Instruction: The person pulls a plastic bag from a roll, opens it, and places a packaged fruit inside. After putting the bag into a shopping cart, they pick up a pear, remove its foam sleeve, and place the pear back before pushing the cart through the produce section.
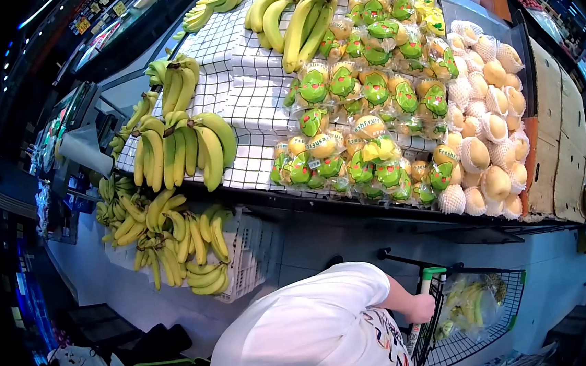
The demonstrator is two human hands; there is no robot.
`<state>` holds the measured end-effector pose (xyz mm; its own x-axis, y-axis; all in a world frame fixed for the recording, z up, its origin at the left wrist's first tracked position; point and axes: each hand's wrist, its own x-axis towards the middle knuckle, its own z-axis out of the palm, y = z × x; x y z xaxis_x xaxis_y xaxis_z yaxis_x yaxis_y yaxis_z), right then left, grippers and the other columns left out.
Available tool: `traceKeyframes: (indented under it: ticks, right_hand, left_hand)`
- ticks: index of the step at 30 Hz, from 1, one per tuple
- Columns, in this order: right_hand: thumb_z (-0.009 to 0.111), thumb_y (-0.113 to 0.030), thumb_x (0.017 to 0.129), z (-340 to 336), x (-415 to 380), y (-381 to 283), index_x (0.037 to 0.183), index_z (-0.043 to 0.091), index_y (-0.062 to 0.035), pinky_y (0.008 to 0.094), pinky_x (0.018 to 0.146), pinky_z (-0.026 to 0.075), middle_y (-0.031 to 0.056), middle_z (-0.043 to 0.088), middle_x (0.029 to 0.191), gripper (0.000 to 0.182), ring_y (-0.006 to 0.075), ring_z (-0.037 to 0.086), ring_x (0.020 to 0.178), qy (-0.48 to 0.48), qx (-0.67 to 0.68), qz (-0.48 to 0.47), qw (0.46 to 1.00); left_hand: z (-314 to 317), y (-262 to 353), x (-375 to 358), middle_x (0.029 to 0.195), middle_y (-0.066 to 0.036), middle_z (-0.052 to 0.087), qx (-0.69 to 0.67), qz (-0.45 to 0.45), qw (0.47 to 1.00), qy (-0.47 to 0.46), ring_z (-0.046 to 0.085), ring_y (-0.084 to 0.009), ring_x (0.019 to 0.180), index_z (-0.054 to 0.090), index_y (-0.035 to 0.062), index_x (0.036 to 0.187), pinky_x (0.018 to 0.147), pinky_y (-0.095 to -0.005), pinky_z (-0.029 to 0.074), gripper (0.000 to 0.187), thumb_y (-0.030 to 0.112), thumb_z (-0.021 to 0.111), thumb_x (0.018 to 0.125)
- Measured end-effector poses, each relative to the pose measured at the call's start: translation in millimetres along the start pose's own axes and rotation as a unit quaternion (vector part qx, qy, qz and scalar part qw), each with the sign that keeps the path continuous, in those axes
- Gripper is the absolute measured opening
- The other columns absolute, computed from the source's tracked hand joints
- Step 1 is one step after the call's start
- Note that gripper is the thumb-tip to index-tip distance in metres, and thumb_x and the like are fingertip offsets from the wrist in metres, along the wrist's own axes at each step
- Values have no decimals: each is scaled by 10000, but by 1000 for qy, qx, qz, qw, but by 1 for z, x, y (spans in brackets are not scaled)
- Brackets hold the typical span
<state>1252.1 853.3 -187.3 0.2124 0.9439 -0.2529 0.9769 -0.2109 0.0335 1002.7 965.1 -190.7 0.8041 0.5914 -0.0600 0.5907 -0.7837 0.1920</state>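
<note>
My left hand (423,308) is closed around the handle (426,282) of a shopping cart, near its green end cap. A white sleeve and shirt (297,327) cover my left shoulder and back. In the black wire basket of the cart (519,289) lies a clear plastic bag (469,305) with bananas in it. Something brownish and spiky (495,287), perhaps a pineapple, sits beside the bag. A strip of skin shows at the bottom edge, but my right hand is out of view.
Banana bunches (211,148) lie on a checked cloth (246,118) over the display stand. Packaged round fruit (375,87) and fruit in foam nets (492,129) fill its right side. More bananas (166,237) rest on a white crate (247,255) at floor level.
</note>
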Motion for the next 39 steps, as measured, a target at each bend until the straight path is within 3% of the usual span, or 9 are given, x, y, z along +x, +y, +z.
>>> traceKeyframes:
  ticks: [11, 13, 15, 20, 23, 26, 29, 37, 39]
  right_hand:
    - [671, -237, 736, 7, -22, 60, 777, 712, 56, 537, 689, 512, 279, 645, 716, 298, 451, 659, 738, 18, -2, -6, 1000]
    - [678, -265, 741, 17, -13, 77, 835, 706, 32, 543, 720, 526, 266, 681, 844, 313, 436, 671, 812, 4, -43, 13, 999]
    - [678, -298, 778, -25, -20, 47, 859, 721, -31, 511, 762, 545, 224, 701, 900, 282, 418, 680, 875, -32, -5, 86, 996]
    - [696, -525, 766, -23, -7, 77, 919, 761, -124, 444, 764, 561, 162, 723, 862, 435, 348, 700, 852, -123, 39, 45, 991]
    - [711, -540, 757, -36, -1, 74, 814, 762, -102, 382, 704, 564, 93, 732, 749, 445, 256, 712, 700, -226, 72, 73, 969]
    - [727, -501, 771, -21, 9, 88, 729, 754, -83, 339, 682, 559, 39, 729, 695, 422, 184, 705, 649, -288, 190, 38, 938]
    - [729, -438, 787, -23, 17, 87, 699, 748, -68, 326, 675, 557, 35, 731, 695, 381, 162, 706, 655, -319, 167, 39, 932]
    - [728, -392, 741, -52, 29, 86, 610, 721, -68, 349, 631, 547, 64, 668, 563, 349, 195, 670, 561, -281, 128, 61, 949]
    - [745, -433, 715, -53, 43, 94, 715, 739, -24, 391, 677, 556, 147, 703, 692, 408, 277, 697, 668, -274, 106, 54, 954]
  left_hand:
    - [17, 17, 50, 868, -39, 742, -42, -5, 999, 20, 710, -249, 863, 776, 152, 814, 719, -406, 562, 248, 305, 797, 620]
    - [14, 14, 60, 777, -70, 720, -95, -6, 995, -11, 708, -301, 779, 752, 142, 771, 677, -440, 567, 224, 258, 776, 581]
    - [8, 6, 69, 795, -90, 720, -151, -3, 986, -63, 709, -303, 793, 754, 130, 815, 698, -442, 574, 247, 280, 788, 622]
    - [-39, 15, 73, 959, -55, 747, -58, -13, 983, -174, 721, -236, 906, 774, 153, 961, 776, -386, 573, 290, 335, 753, 736]
    - [-42, 18, 74, 984, -47, 752, -19, -27, 984, -176, 724, -224, 935, 774, 152, 978, 771, -372, 559, 290, 371, 688, 808]
    - [-47, 14, 74, 978, -60, 752, -1, -2, 985, -174, 726, -233, 923, 773, 133, 980, 764, -374, 553, 263, 297, 618, 846]
    - [-46, 8, 77, 980, -78, 749, -11, 20, 985, -170, 725, -242, 923, 772, 124, 975, 777, -378, 557, 260, 277, 618, 831]
    - [-51, 1, 104, 944, -98, 748, -45, 21, 986, -160, 725, -253, 904, 764, 100, 914, 786, -375, 567, 261, 279, 658, 757]
    - [-50, 2, 114, 921, -89, 749, -41, 12, 988, -152, 726, -246, 885, 765, 103, 891, 779, -372, 568, 254, 288, 679, 740]
